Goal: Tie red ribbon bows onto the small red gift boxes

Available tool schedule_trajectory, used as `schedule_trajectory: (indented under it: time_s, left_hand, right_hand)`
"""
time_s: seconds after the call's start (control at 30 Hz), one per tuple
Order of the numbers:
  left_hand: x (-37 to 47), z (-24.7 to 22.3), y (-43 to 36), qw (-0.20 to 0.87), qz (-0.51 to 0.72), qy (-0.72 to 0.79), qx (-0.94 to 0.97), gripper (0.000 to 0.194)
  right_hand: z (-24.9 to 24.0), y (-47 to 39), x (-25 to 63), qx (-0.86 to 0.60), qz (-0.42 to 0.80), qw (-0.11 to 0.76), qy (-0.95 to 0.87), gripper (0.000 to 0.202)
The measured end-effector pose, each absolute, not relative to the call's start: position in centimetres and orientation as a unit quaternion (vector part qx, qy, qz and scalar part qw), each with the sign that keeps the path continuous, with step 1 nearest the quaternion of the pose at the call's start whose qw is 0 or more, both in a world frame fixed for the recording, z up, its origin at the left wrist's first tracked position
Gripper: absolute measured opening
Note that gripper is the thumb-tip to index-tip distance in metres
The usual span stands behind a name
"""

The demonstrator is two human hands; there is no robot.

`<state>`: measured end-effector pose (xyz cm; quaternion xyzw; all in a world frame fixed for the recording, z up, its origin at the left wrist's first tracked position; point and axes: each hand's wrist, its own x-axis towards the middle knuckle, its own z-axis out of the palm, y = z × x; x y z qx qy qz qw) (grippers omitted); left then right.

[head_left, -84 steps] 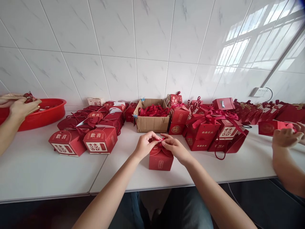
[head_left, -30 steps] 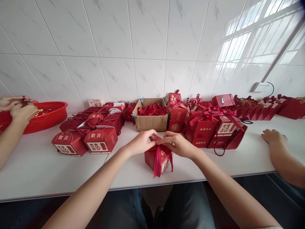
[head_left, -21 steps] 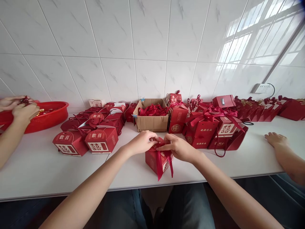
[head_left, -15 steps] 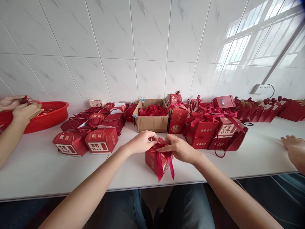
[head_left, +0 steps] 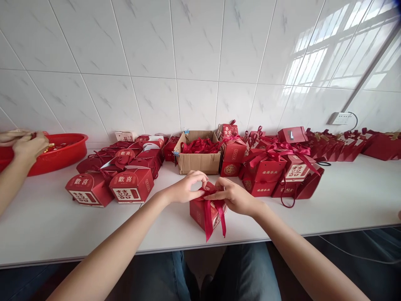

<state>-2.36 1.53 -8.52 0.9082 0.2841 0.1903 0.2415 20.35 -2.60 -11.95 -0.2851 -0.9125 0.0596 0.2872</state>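
Observation:
A small red gift box (head_left: 199, 212) stands near the front edge of the white table, set with a corner toward me. Red ribbon (head_left: 208, 219) lies across its top, and two tails hang down the front. From the left, my left hand (head_left: 188, 187) pinches the ribbon at the top of the box, thumb and forefinger curved round. My right hand (head_left: 235, 195) grips the ribbon from the other side, forefinger stretched across the box top. The knot itself is mostly hidden behind the fingers.
Behind stands a cardboard box (head_left: 200, 163) of red ribbons. Red gift boxes (head_left: 131, 186) are grouped at left, ribbon-tied ones (head_left: 265, 173) at right, more along the wall. Another person's hands (head_left: 29, 146) work over a red basin (head_left: 67, 152) at far left.
My left thumb and forefinger have opened into a wider loop at the ribbon. The other person's hand at the far right has drawn back almost out of view.

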Motion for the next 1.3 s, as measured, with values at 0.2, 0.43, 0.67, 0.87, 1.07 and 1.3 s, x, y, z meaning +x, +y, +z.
schedule_trajectory:
  time_s: [0.2,0.43,0.67,0.87,1.07,1.3]
  left_hand:
    - [-2.1,-8.6,1.5,0.222,0.179,0.274,0.919,0.008]
    - [-1.7,-8.1,1.7,0.238,0.169,0.287,0.912,0.014]
    - [-1.9,-7.7,2.0,0.233,0.143,0.267,0.924,0.007]
    - [-2.0,-7.9,1.9,0.218,0.150,0.282,0.922,0.009]
    - [-1.6,-7.7,1.6,0.235,0.135,0.278,0.922,0.013]
    - [-1.4,-7.5,1.7,0.331,0.158,0.265,0.892,0.019]
  right_hand:
    - [-12.0,-2.6,20.3,-0.292,0.080,0.284,-0.910,0.047]
    - [-12.0,-2.5,20.3,-0.293,0.075,0.281,-0.911,0.047]
    - [-12.1,-2.5,20.4,-0.297,0.073,0.275,-0.911,0.046]
    - [-12.3,-2.5,20.4,-0.301,0.077,0.274,-0.910,0.043]
    - [-12.1,-2.7,20.2,-0.299,0.081,0.274,-0.910,0.041]
    - [-11.9,-2.7,20.2,-0.284,0.081,0.288,-0.911,0.037]
